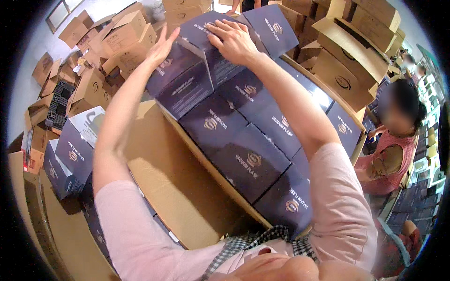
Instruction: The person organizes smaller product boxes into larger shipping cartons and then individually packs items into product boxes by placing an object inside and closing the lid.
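Note:
My left hand (164, 49) has its fingers stretched out against the far left edge of a dark blue box (185, 91). My right hand (234, 41) lies with fingers spread on top of the neighbouring dark blue box (194, 27). To the right of that one, another blue box (274, 30) stands at a tilt. These boxes sit higher than the several blue boxes (251, 161) packed in rows below my right arm. A big brown carton (213, 180) encloses the rows, its wide flap (173, 173) folded outward between my arms.
More blue boxes (75, 150) stand beyond my left forearm. Piled brown cartons (126, 40) fill the far left, near a black crate (60, 103). Other open cartons (344, 75) are stacked at the far right. A person in a pink top (393, 150) is close by on the right.

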### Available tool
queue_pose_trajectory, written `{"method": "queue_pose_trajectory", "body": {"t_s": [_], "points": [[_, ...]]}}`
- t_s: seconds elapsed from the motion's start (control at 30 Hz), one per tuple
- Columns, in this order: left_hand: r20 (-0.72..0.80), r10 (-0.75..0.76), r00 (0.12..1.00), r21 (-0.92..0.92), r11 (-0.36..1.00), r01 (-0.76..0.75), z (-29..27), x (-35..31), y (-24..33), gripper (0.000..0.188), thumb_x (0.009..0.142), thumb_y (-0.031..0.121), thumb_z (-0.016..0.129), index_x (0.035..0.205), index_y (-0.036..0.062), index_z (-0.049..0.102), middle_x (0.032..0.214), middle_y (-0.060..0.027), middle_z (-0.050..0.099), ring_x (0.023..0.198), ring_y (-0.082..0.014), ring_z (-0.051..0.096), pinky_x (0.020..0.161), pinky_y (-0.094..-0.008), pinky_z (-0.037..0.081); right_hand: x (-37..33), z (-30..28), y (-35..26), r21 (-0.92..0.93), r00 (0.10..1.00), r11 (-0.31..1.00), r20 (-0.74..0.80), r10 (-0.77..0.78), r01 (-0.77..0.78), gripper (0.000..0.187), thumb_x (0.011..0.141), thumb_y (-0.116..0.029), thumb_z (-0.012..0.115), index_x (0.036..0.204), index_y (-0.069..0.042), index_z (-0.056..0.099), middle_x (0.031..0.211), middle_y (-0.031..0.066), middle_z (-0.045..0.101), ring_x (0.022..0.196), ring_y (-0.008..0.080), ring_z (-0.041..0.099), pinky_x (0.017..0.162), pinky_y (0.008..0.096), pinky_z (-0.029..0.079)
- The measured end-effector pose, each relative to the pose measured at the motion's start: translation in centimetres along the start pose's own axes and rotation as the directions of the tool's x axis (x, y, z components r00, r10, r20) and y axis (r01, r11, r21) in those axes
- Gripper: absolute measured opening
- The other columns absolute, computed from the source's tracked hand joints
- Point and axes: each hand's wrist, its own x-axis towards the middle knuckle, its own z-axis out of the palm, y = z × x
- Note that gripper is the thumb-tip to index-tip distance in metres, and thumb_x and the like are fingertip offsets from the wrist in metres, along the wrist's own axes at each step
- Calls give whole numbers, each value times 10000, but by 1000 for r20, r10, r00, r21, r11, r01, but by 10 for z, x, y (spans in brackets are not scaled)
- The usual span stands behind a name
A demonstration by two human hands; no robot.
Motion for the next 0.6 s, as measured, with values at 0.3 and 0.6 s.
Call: {"method": "queue_pose_trajectory", "body": {"t_s": [0.3,0.6], "points": [[194,-100,976,308,951,37,-1,-25,-5,752,943,688,250,1562,269,169,1491,-191,418,1366,-399,401,1129,-498,291,-11,38,-32,98,995,991,23,94,-95,528,944,-414,421,1315,-63,555,1394,171,516,1327,342,433,1117,489,271],[-366,529,766,376,837,-398,10,-31,15,714,967,499,500,1426,-34,379,1473,-286,360,1406,-440,278,1140,-496,281,-66,-47,-1,234,973,972,-229,35,20,614,899,-350,660,1406,-72,452,1470,179,407,1381,338,358,1136,492,276]]}}
